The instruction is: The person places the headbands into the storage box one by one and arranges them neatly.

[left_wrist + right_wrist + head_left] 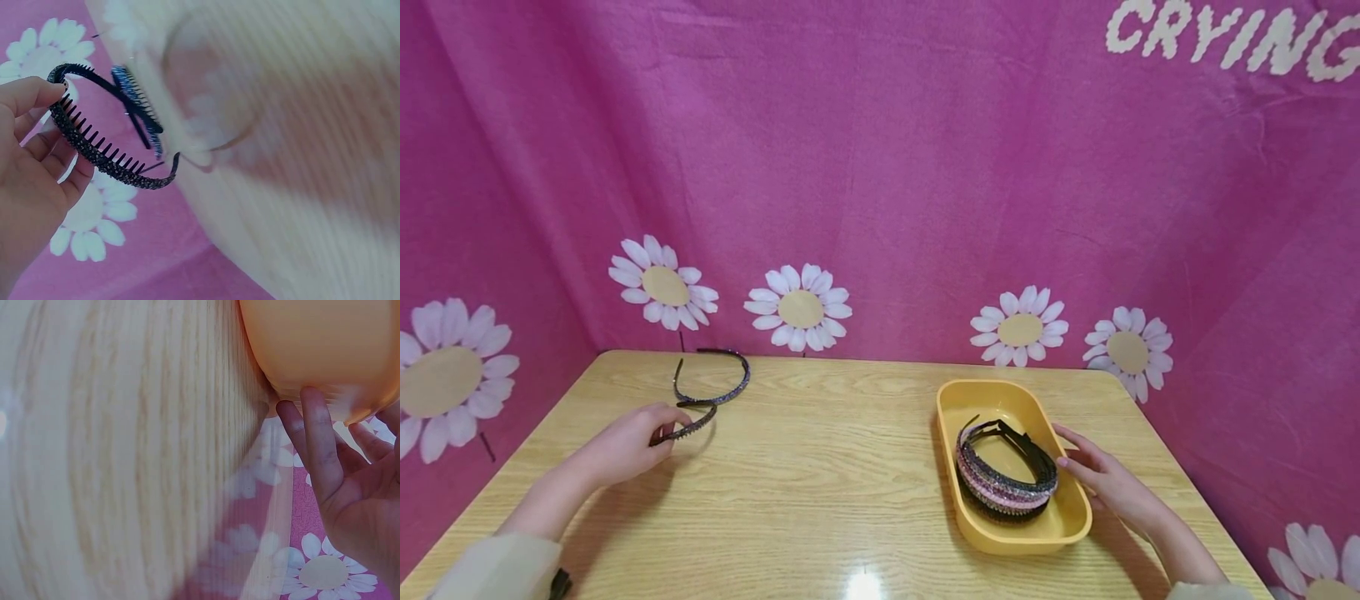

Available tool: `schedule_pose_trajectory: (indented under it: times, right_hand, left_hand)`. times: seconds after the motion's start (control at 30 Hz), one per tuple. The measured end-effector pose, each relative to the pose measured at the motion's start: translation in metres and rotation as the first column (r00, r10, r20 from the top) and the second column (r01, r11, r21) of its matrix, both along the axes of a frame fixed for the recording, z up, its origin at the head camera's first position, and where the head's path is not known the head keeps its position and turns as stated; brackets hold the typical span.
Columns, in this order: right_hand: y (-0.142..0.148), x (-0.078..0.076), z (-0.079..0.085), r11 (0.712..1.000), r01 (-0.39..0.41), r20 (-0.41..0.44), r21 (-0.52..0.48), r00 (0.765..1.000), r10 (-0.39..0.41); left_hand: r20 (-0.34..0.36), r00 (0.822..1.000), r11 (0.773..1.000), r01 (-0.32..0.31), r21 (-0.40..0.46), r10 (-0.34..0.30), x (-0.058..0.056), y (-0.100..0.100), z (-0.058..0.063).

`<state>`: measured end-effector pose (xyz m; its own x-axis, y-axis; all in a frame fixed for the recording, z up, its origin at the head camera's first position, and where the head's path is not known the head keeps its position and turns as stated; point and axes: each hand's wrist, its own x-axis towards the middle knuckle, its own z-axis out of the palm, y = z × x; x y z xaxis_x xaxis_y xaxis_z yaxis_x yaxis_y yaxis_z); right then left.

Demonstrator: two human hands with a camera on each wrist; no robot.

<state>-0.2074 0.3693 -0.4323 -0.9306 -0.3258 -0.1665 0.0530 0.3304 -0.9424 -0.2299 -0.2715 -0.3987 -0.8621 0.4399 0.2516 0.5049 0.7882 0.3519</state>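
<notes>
At the left of the table, my left hand (631, 447) pinches a black glittery headband (94, 155) between thumb and fingers near one end. Comb teeth line its inner side. Just beyond it a blue-purple glittery headband (743, 385) lies on the table, one end toward the back; the left wrist view shows it behind the held one. On the right, my right hand (1112, 479) rests its fingers against the outer side of a yellow tub (319, 350), thumb near the rim. Inside the tub sit several nested headbands (1000, 493), black, pink and purple, some glittery.
The wooden table (835, 467) spans the space between the hands. A pink cloth (880, 183) with printed daisies hangs behind the table and along both sides. Light reflects off the table's near edge.
</notes>
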Motion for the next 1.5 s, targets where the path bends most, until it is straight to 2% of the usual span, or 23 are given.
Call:
schedule_pose_trajectory:
  times: [0.17,0.4,0.6,0.8,1.03,1.3,1.5]
  right_hand:
    - [-0.001,0.0,0.0,1.0,0.001,-0.006,-0.005,1.0,-0.001]
    - [-0.001,0.001,-0.003,1.0,-0.003,-0.008,-0.001,1.0,0.003]
    - [-0.001,0.001,-0.006,1.0,-0.012,0.006,-0.015,1.0,0.012]
    - [-0.002,0.001,-0.005,1.0,-0.01,0.011,-0.014,1.0,0.01]
    - [-0.001,0.0,-0.003,1.0,-0.009,-0.03,-0.01,1.0,0.009]
    - [-0.001,0.001,-0.001,1.0,-0.008,-0.026,-0.002,1.0,0.008]
    - [-0.001,0.001,-0.001,1.0,-0.006,-0.012,-0.016,1.0,0.006]
  left_hand:
    - [-0.062,0.998,1.0,0.0,0.0,0.0,0.003,0.005,0.01]
    - [-0.046,0.998,0.999,-0.04,-0.023,0.039,0.01,0.015,0.021]
    - [-0.094,0.995,0.999,-0.017,-0.046,0.013,0.014,0.024,0.029]
    - [-0.153,0.988,0.999,0.009,-0.031,-0.014,0.016,0.034,0.035]
    - [-0.183,0.982,0.999,0.034,-0.01,-0.035,0.016,0.048,0.047]
    - [-0.244,0.969,0.999,0.048,0.002,-0.046,0.02,0.063,0.062]
    - [-0.337,0.939,0.996,0.083,0.027,-0.069,0.021,0.071,0.07]
